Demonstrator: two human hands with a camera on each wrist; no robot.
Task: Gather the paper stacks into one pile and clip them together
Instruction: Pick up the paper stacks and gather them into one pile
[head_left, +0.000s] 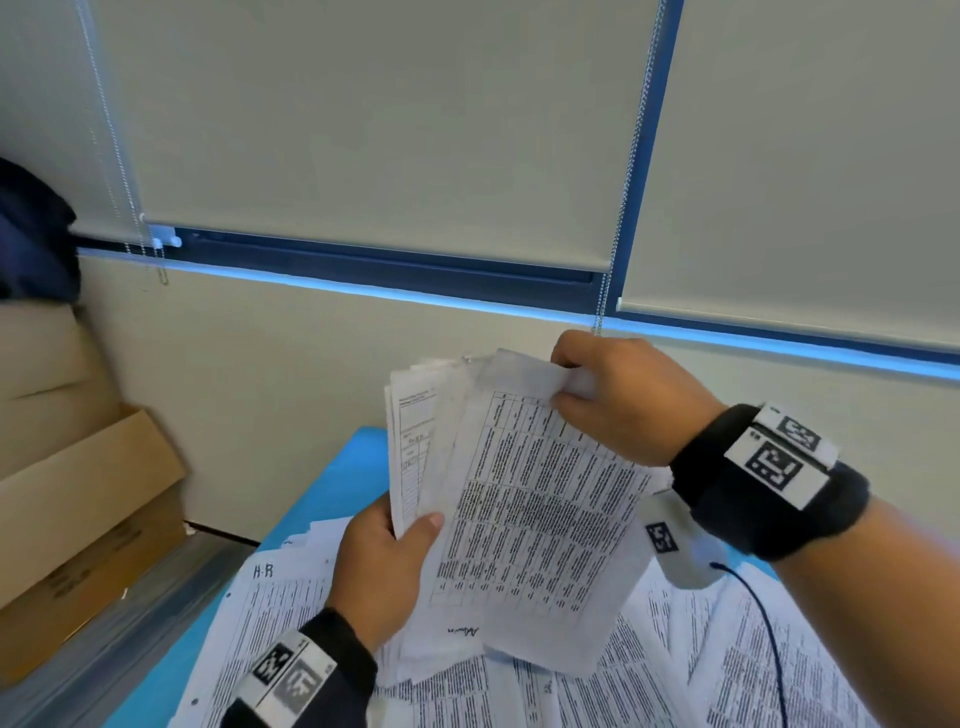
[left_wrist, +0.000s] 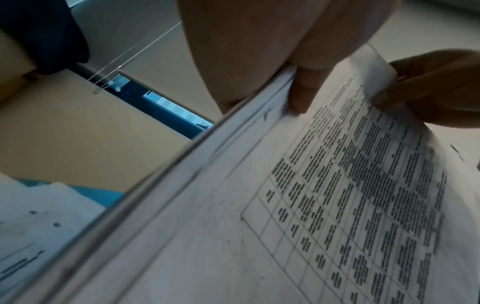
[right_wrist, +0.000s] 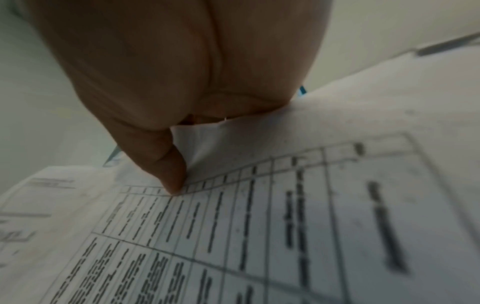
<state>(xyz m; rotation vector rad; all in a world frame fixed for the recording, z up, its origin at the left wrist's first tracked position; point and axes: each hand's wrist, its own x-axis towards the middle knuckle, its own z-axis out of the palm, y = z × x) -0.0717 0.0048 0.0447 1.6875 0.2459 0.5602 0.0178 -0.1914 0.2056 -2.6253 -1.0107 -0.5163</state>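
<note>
Cardboard boxes (head_left: 78, 499) sit at far left. The left hand (head_left: 382, 566) grips the lifted bundle (head_left: 519, 519) at its lower edge, thumb pressed on the front. The right hand (head_left: 618, 397) pinches a top corner between thumb and fingers. Loose sheets (head_left: 727, 649) cover the blue table (head_left: 171, 670) (no clip visible), so gathering seems roughly half done; clipping remains.

Blue table (head_left: 332, 483) lies covered with loose printed papers (head_left: 727, 660)
</note>
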